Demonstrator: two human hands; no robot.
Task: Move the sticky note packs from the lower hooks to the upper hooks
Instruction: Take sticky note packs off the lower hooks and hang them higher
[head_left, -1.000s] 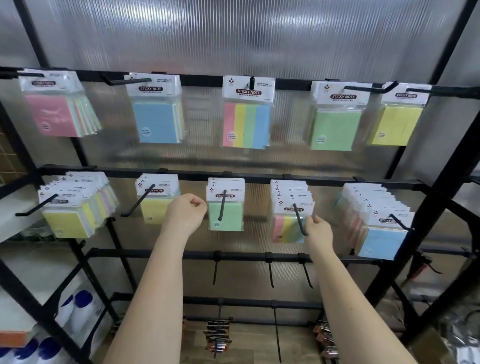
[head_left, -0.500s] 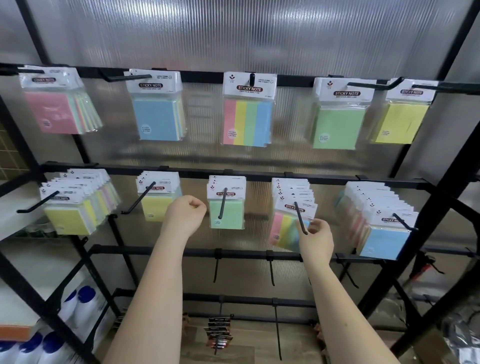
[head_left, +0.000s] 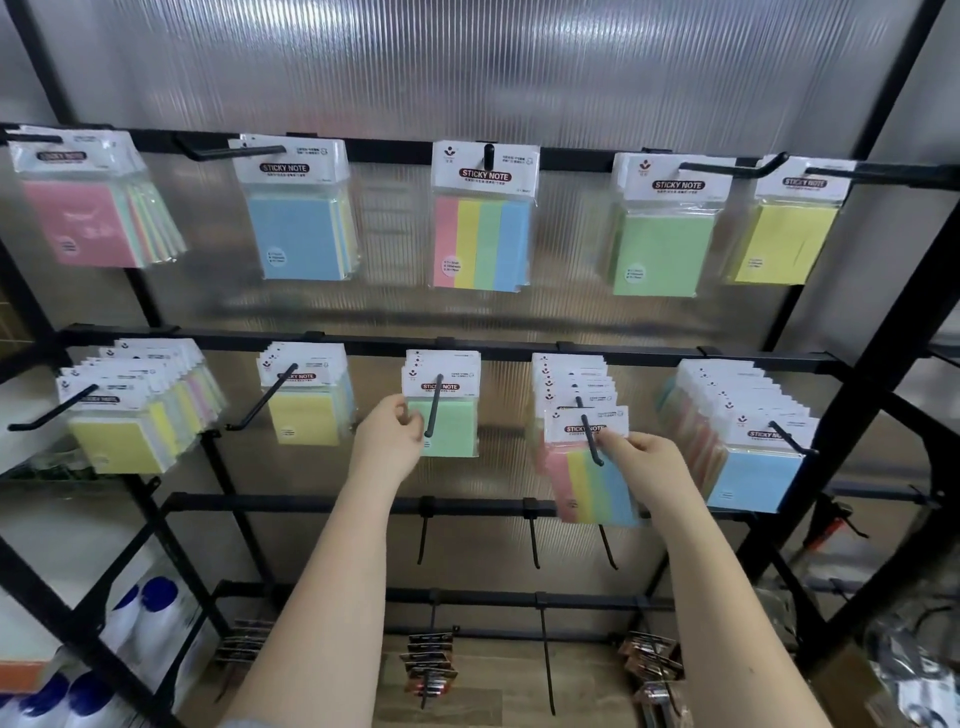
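Head view looks down on a black wire rack (head_left: 519, 351) backed by ribbed translucent panel, with two rows of hooks carrying sticky note packs. On the lower row, the right hand (head_left: 644, 467) pinches the front striped pack (head_left: 592, 467) by its right edge, fingers curled on it near the header card; the pack hangs tilted at the tip of its hook (head_left: 592, 441), ahead of the stack behind it. The left hand (head_left: 389, 441) has its fingertips on the left edge of the green pack (head_left: 449, 426) on the middle lower hook, thumb and fingers closing on that edge. Upper hooks carry a pink pack (head_left: 72, 223), a blue pack (head_left: 293, 234), a striped upper pack (head_left: 483, 239), a green upper pack (head_left: 662, 249) and a yellow pack (head_left: 789, 241).
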